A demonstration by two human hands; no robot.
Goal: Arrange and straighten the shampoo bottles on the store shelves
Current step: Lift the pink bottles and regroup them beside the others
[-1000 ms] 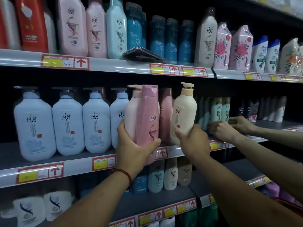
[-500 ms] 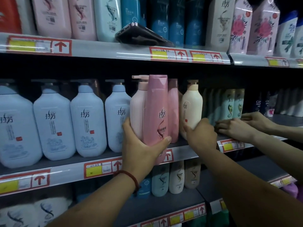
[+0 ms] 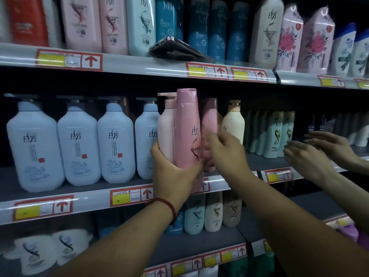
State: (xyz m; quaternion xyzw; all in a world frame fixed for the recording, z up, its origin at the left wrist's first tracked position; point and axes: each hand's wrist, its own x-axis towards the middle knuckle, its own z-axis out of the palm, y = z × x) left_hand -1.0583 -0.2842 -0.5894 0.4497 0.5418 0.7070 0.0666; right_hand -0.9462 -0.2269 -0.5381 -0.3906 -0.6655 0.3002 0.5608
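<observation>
My left hand [image 3: 175, 174] grasps two bottles together at the front edge of the middle shelf [image 3: 89, 196]. Its fingers curl round the pale pink pump bottle [image 3: 166, 132], and the thumb lies across the tall pink bottle [image 3: 187, 128]. My right hand [image 3: 225, 150] is blurred, fingers half-curled before the darker pink bottle [image 3: 209, 120]; I cannot tell whether they grip it. Both forearms reach up from below. Pale blue pump bottles [image 3: 77, 144] stand to the left, and another person's hands [image 3: 305, 156] are at the right.
</observation>
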